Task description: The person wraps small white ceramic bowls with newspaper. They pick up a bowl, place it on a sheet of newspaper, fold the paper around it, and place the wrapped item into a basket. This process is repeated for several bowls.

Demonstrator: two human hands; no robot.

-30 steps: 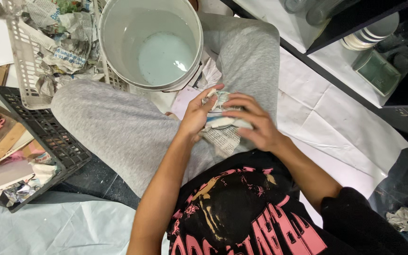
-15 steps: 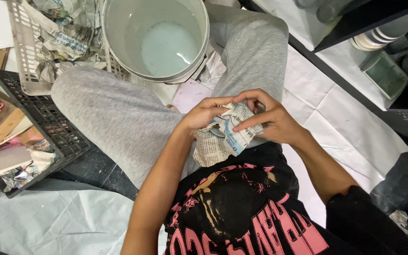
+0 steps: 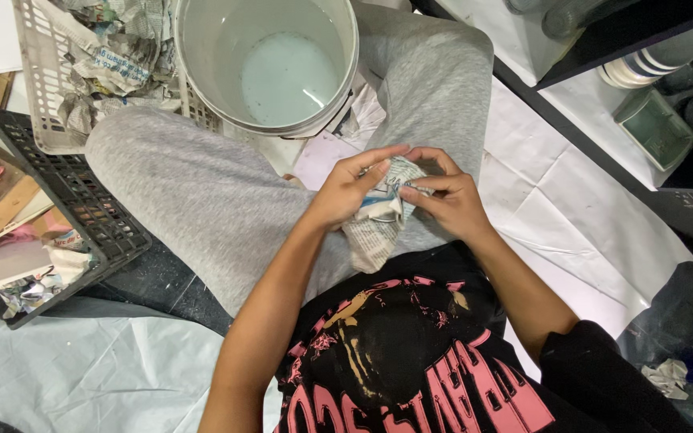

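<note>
A: We sit on the floor (image 3: 571, 184), which is covered with white sheets, our grey-trousered legs (image 3: 202, 208) bent across the middle of it. What is the biggest thing about us?

B: The white bucket (image 3: 266, 64) at the far edge, between our knees, with a shallow pool of pale liquid in its bottom. Just left of it stands a light plastic basket (image 3: 38, 88) stuffed with crumpled newspaper (image 3: 114, 56), and at the left edge a black crate (image 3: 82, 216) holds flat boxes and scraps. A dark shelf (image 3: 603, 48) with stacked dishes runs along the right.

A: And the thing in our hands?

B: A newspaper-wrapped bundle (image 3: 378, 220), over our lap at the middle, near the bucket but apart from it. A pale curved edge peeks out of the paper; we cannot tell what the object is.

A: How do our hands hold it?

B: Our left hand (image 3: 342, 192) cups the bundle from the left, its grip closed round the paper with the thumb lying over the top. Our right hand (image 3: 447, 200) pinches the upper fold between thumb and fingertips, a narrow, nearly closed grip on the paper itself.

A: Which step do we judge this to be?

B: Working the wrap at its top; whether folding it in or peeling it off, we cannot tell. Either way, the next move calls for the left hand to steady the bundle while the right works the loose paper without tearing it or letting the object slip.
</note>
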